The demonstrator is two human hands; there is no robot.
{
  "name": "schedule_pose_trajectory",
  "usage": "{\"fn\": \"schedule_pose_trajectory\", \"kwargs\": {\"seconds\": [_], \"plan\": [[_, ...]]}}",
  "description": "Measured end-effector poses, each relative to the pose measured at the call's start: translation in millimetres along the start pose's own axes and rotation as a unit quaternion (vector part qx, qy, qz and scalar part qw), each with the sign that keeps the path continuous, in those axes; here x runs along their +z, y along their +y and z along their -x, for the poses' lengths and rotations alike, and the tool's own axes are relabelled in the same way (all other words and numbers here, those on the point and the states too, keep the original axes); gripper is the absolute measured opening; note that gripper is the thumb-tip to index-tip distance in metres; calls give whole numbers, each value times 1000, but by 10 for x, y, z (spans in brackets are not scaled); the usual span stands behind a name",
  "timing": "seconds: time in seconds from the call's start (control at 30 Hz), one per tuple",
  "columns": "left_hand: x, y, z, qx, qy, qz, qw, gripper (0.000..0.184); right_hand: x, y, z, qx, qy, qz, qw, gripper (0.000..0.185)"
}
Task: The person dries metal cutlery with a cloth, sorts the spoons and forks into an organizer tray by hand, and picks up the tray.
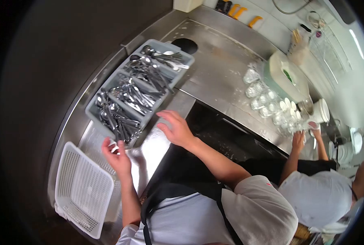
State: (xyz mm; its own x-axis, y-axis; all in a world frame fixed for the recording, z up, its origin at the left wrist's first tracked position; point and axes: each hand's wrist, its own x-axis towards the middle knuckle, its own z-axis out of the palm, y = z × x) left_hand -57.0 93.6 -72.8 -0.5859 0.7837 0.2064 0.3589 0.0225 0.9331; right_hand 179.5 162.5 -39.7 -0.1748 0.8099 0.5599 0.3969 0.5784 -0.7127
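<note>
A grey cutlery tray (146,119) with several compartments lies on the steel counter. Metal spoons (104,107) and other cutlery fill its near compartment, with more spoons and forks (135,98) farther back. My left hand (119,158) is at the tray's near corner, fingers apart and curved, close to some handle ends; whether a fingertip touches them I cannot tell. Beside the tray's right edge, my right hand (177,130) hovers over the counter with thumb and fingers spread and nothing in it.
A white plastic basket (108,179) stands left of my left forearm. Several glasses (253,90) and a pale green tub (278,75) are on the counter at right, where a co-worker's hands (299,141) are among cups. The counter has a round hole (185,45) behind the tray.
</note>
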Motion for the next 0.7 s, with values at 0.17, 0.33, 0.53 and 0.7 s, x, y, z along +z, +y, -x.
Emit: {"fn": "schedule_pose_trajectory", "kwargs": {"seconds": [0.17,0.33,0.53,0.7], "plan": [[223,-331,-452,-159,75,190,966,64,47,64,-205,-15,-139,-5,990,62],[392,-321,-470,-178,60,201,961,74,307,288,-38,36,-230,32,972,71],[359,-294,-524,-293,23,302,907,72,258,327,-29,56,-238,-38,969,76],[339,-417,-548,-316,-4,312,896,39,299,496,14,48,-235,-60,969,85]]}}
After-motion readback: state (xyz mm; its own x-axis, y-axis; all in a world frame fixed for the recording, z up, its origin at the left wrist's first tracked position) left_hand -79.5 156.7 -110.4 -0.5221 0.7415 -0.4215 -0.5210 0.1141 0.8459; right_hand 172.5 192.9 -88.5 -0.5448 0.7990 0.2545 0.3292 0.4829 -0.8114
